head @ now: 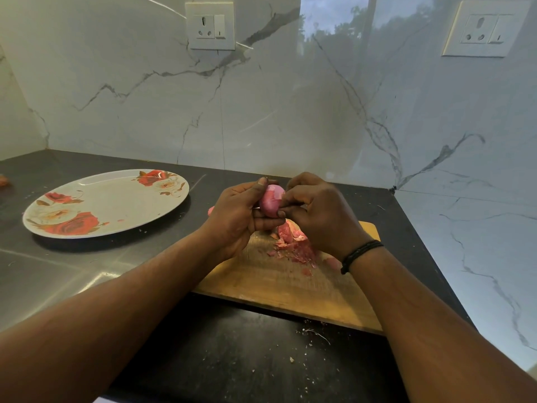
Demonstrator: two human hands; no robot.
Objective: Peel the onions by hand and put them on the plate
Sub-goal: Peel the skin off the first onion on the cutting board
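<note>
A small pink onion [270,199] is held up above the wooden cutting board [293,286]. My left hand [236,216] grips it from the left, thumb over its top and fingers underneath. My right hand [316,213] pinches at the onion's right side with curled fingertips. A heap of pink onion skins [293,245] lies on the board just below the hands. The round white plate [116,199] with red rose print sits to the left on the dark counter, with only a tiny skin fragment on it.
The black counter [232,359] meets marble walls behind and to the right, forming a corner. Small skin crumbs are scattered on the counter in front of the board. A reddish object [4,180] shows at the far left edge. Another pink piece [210,210] peeks from behind my left hand.
</note>
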